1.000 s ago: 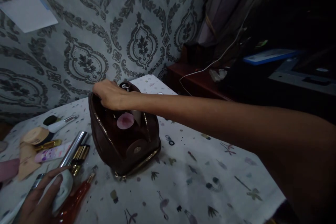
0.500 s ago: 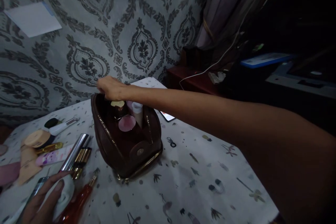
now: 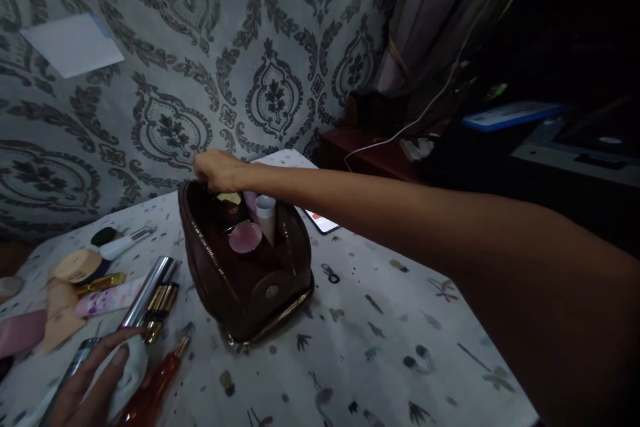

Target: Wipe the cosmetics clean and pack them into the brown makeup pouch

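A dark brown makeup bag (image 3: 213,293) stands unzipped on the table. Inside it are a gold-topped jar (image 3: 230,203), a pink round compact (image 3: 245,237) and a pale tube with a white cap (image 3: 266,213). My right hand (image 3: 217,170) reaches across to the bag's far rim, its fingers curled over the edge and the fingertips hidden. At the lower left, my left hand (image 3: 95,383) is closed around a whitish rounded container (image 3: 131,377), just beside an orange-red bottle (image 3: 155,383) with a slim neck.
Cosmetics lie along the left: a silver tube (image 3: 150,287), gold-and-black tubes (image 3: 163,303), a purple-and-white tube (image 3: 107,297), a beige jar (image 3: 77,265) and a white-handled brush (image 3: 120,247). A phone (image 3: 325,221) lies behind the bag. The patterned tablecloth (image 3: 380,360) ends at a diagonal right edge.
The whole view has shifted slightly, so everything sits a little further right. Both hands keep the same hold, and the bag's contents look unchanged.
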Tool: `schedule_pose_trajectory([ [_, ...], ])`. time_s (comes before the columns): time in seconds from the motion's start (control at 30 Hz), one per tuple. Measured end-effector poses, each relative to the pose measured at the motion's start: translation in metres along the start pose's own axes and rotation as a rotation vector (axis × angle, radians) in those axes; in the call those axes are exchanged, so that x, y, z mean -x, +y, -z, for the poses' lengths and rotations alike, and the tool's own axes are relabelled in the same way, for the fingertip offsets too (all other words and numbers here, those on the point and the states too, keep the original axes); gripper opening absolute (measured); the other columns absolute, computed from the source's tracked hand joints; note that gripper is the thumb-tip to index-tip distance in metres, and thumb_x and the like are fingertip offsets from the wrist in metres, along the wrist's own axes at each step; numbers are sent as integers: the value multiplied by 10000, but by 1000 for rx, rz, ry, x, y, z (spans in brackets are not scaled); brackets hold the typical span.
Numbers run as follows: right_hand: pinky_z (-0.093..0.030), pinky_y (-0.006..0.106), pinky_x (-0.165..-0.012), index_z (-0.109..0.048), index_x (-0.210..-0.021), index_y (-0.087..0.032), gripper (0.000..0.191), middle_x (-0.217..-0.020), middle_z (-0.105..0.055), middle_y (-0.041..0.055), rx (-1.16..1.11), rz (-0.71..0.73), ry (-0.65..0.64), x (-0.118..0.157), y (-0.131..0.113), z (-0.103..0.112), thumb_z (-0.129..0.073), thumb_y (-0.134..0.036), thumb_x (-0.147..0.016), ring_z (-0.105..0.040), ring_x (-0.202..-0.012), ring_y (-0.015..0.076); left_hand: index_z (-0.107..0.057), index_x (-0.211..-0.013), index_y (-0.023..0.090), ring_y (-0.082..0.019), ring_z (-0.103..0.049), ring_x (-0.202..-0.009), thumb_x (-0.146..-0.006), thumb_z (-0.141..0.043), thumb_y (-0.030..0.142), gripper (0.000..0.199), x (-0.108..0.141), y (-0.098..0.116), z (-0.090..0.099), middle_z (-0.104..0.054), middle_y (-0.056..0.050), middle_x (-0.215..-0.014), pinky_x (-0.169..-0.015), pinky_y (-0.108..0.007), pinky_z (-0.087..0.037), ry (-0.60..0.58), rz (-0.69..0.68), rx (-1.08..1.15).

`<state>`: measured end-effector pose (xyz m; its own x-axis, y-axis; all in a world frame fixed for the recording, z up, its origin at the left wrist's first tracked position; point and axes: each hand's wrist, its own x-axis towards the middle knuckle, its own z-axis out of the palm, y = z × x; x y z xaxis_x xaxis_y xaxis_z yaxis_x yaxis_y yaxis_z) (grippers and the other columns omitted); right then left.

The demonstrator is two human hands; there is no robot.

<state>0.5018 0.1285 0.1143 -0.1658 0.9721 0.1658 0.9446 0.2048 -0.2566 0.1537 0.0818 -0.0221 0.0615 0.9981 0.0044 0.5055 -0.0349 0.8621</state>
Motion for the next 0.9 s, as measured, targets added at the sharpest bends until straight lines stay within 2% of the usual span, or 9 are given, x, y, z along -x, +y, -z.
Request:
schedule_pose_trajectory([
  [0.13, -484, 267, -789, -712, -1063, -130, 312, -1135, -717, 98, 77, 5, 49, -4, 5, -6, -658, -82, -760, -654, -1029, 229, -753, -775, 280, -334, -664, -1088, -496, -854, 564, 411, -4, -14, 6, -772, -41, -1027, -940, -395, -555, -21, -198, -3],
  [0.2, -477, 260, -782, -713, -1091, -135, 333, -1136, -717, 91, 80, 7, 35, -6, 7, -7, -671, -97, -763, -650, -1034, 224, -749, -799, 276, -325, -657, -1121, -570, -820, 577, 385, -2, -14, 4, -766, -42, -1059, -910, -361, -568, -25, -160, 28],
  [0.27, -467, 250, -780, -712, -1094, -134, 341, -1115, -721, 82, 79, 7, 26, -8, 10, -7, -687, -108, -755, -646, -1018, 214, -755, -890, 270, -317, -645, -1165, -669, -752, 610, 405, 0, -12, 1, -753, -42, -1121, -818, -308, -589, -31, -39, 69],
  [0.33, -458, 239, -767, -710, -1093, -132, 348, -1090, -724, 71, 73, 13, 29, -9, 13, -7, -709, -131, -745, -644, -983, 201, -760, -953, 258, -330, -643, -1170, -657, -750, 645, 487, 0, -10, 0, -742, -50, -1160, -737, -281, -596, -57, 79, 111],
  [0.43, -433, 227, -722, -717, -1090, -137, 335, -1030, -731, 53, 72, 36, 36, -9, 16, -7, -724, -162, -756, -640, -906, 175, -764, -998, 250, -359, -621, -1204, -583, -793, 671, 592, -3, -12, 3, -716, -60, -1225, -687, -278, -600, -92, 158, 149],
  [0.53, -401, 223, -668, -740, -1053, -148, 286, -955, -738, 39, 89, 34, 23, -8, 15, -6, -716, -161, -768, -634, -837, 158, -756, -1045, 249, -347, -560, -1296, -593, -798, 672, 621, -5, -16, 7, -683, -51, -1294, -726, -244, -593, -120, 181, 188],
  [0.67, -392, 217, -641, -759, -993, -144, 245, -912, -744, 37, 76, -38, 32, -7, 9, -4, -732, -173, -751, -633, -813, 153, -738, -1066, 238, -332, -584, -1264, -573, -819, 664, 657, -5, -16, 7, -697, -51, -1271, -724, -229, -590, -148, 209, 258],
  [0.8, -392, 207, -612, -767, -986, -149, 229, -926, -751, 36, 55, -123, -5, -7, 4, -1, -720, -170, -763, -646, -824, 149, -752, -1031, 223, -352, -603, -1233, -567, -813, 668, 646, 0, -11, 3, -710, -72, -1241, -685, -249, -600, -117, 192, 215],
  [0.9, -405, 217, -636, -767, -978, -147, 228, -964, -754, 49, 101, -77, -5, -7, 3, 1, -716, -160, -756, -652, -870, 169, -754, -1040, 256, -336, -595, -1252, -633, -786, 629, 553, 5, -8, 0, -706, -55, -1251, -690, -242, -598, -71, 152, 188],
])
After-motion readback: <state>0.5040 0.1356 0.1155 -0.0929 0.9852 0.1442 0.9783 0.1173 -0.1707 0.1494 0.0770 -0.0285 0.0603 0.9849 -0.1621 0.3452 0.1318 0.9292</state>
